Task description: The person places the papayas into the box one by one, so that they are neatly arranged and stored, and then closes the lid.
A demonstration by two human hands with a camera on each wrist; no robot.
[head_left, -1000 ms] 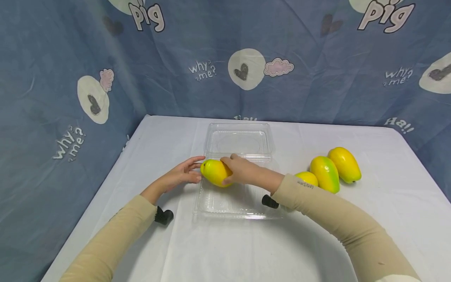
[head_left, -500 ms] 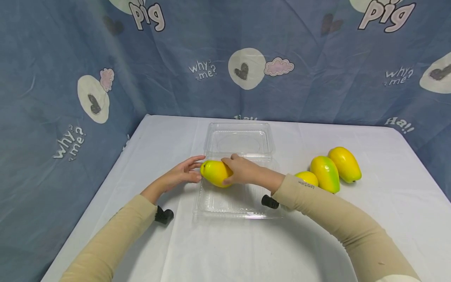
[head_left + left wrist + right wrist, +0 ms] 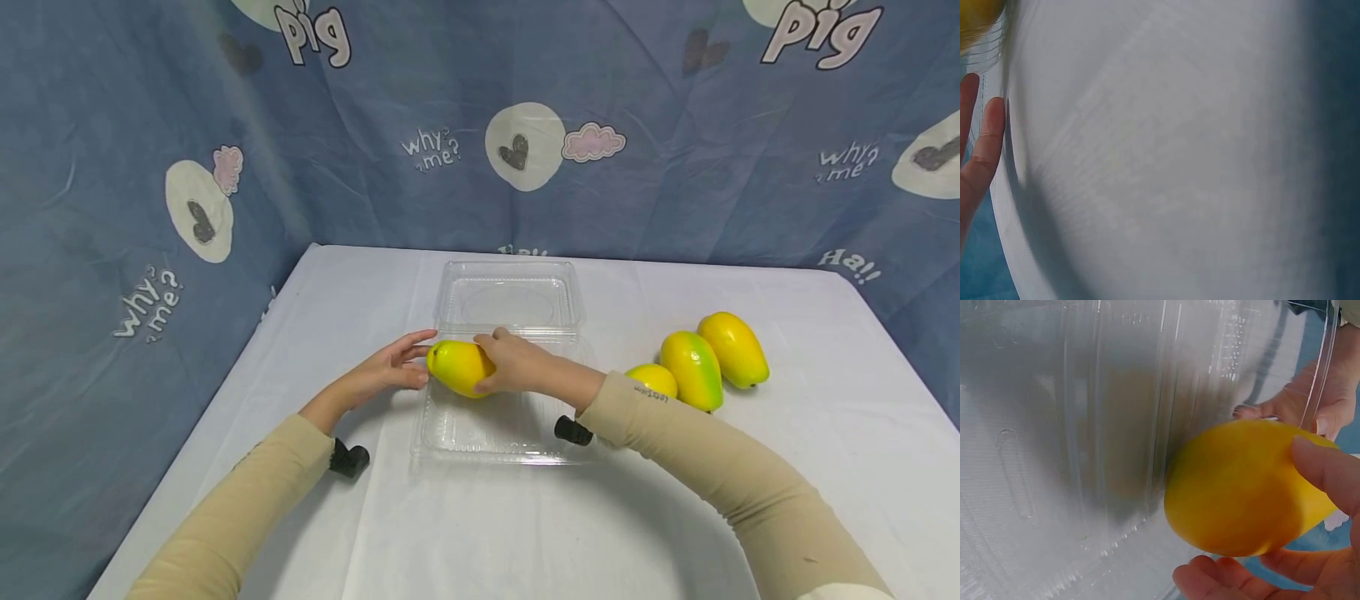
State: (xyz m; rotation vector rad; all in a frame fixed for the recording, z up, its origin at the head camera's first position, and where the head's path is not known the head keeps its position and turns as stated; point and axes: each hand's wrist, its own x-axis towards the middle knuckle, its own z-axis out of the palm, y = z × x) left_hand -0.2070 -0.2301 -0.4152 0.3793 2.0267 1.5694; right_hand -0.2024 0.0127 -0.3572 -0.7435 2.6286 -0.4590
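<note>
A yellow-green mango (image 3: 459, 367) lies sideways at the left back part of the clear plastic container's base (image 3: 491, 429). My right hand (image 3: 517, 362) grips its right end; in the right wrist view the thumb is on one side of the mango (image 3: 1241, 487) and the fingers on the other. My left hand (image 3: 386, 367) is at the container's left wall, its fingers spread and its fingertips close to the mango's green tip. Two extended fingers of the left hand (image 3: 985, 144) show in the left wrist view beside the ribbed wall.
The container's lid (image 3: 510, 296) lies flipped back behind the base. To the right are a yellow mango (image 3: 733, 350), a green-yellow mango (image 3: 692, 371) and another mango (image 3: 652, 379) partly hidden by the right sleeve. A white cloth (image 3: 442, 533) covers the table; a blue curtain (image 3: 645, 208) hangs behind.
Almost nothing differs: both hands and the mango keep their places, with only a slight shift of the right fingers on the mango.
</note>
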